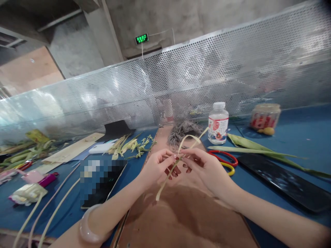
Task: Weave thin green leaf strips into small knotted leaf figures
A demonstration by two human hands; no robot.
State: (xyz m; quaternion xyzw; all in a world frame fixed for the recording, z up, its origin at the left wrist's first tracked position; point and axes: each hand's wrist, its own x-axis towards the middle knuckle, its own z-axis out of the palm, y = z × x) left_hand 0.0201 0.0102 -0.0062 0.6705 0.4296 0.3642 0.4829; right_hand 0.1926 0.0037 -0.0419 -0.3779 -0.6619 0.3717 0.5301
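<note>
A thin, pale yellow-green leaf strip (188, 136) is held up over the brown board (186, 220), looping above my fingers with one end hanging down to the left. My left hand (160, 164) pinches it between thumb and fingertips. From the other side my right hand (200, 165) also pinches the strip, and the fingertips of both hands meet at the crossing. The exact point where the strip crosses is partly hidden by the fingers. Behind the hands lies a tangle of grey cord (182, 132) on the board.
Right: a clear labelled bottle (218, 125), red-and-yellow-handled scissors (229, 160), green leaves (261, 151), a black tray (287, 182) and a jar (265, 119). Left: a tablet-like device (111, 182), dried stalks (129, 144), a snack packet (28, 194) and cables. A perforated metal screen (155, 89) stands behind.
</note>
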